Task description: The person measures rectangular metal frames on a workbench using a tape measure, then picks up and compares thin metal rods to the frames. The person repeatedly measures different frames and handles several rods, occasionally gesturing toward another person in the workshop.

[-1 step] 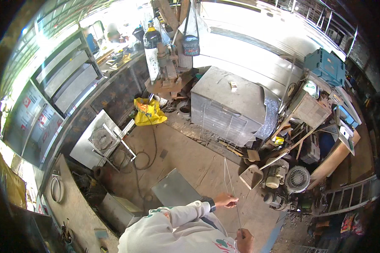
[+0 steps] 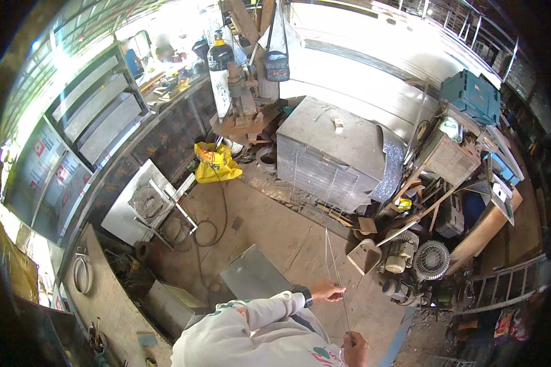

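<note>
My left hand [image 2: 329, 291], a dark watch on its wrist, reaches out from a white sleeve [image 2: 275, 312]. Its fingers pinch a thin metal wire [image 2: 338, 278] that runs upward and doubles back at a sharp bend near the top. Lower down, close to the bottom edge of the view, my right hand [image 2: 356, 350] is closed round the same wire's lower end. A flat grey metal sheet or box [image 2: 254, 275] lies on the floor left of my hands. Exactly how the wire ends in my right fist is hidden.
A dustpan [image 2: 365, 257], electric motors [image 2: 401, 251] and a round finned motor [image 2: 431, 260] stand to the right. Ahead is a dusty grey chest [image 2: 330, 153]. A yellow bag [image 2: 217, 164], a loose cable [image 2: 199, 251] and a gas cylinder [image 2: 221, 79] are at the left and back.
</note>
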Action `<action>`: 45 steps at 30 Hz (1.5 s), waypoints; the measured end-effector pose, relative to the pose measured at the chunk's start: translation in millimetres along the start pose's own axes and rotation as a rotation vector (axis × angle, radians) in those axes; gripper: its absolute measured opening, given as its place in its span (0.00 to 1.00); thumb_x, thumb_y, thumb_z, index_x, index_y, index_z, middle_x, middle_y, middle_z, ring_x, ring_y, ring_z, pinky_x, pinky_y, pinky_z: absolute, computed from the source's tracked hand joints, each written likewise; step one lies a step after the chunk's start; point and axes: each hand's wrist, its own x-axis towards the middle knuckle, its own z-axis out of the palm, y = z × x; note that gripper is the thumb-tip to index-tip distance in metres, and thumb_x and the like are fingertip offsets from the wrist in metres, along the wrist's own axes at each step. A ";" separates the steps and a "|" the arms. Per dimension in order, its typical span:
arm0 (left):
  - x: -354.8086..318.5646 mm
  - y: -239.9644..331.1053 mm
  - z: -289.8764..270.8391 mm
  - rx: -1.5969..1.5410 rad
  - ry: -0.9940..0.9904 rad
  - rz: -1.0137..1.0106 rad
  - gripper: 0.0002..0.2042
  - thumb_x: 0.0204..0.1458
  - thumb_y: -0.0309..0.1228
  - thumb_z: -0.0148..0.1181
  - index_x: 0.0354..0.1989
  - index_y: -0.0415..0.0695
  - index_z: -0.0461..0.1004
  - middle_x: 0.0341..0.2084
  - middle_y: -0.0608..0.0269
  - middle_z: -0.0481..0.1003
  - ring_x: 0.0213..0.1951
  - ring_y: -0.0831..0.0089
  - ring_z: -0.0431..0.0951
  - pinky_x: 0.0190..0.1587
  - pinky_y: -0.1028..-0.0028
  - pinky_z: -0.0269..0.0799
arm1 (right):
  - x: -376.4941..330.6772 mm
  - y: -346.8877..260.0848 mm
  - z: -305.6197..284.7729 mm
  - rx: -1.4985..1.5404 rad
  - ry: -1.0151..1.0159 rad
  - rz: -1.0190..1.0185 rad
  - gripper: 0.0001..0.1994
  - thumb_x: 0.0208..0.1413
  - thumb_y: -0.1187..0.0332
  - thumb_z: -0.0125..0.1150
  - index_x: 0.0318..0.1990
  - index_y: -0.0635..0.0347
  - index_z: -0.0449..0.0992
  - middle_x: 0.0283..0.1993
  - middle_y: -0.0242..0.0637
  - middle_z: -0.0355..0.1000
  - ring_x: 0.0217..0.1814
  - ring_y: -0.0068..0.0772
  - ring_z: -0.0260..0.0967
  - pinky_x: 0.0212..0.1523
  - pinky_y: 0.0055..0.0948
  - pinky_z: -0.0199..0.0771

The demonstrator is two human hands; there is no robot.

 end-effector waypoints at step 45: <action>1.0 46.1 35.5 -0.150 -0.048 -0.072 0.13 0.62 0.39 0.58 0.48 0.45 0.75 0.40 0.64 0.79 0.40 0.77 0.79 0.44 0.74 0.77 | -22.0 43.8 5.0 0.160 0.332 0.030 0.12 0.55 0.64 0.59 0.43 0.58 0.80 0.32 0.52 0.77 0.35 0.58 0.76 0.37 0.46 0.76</action>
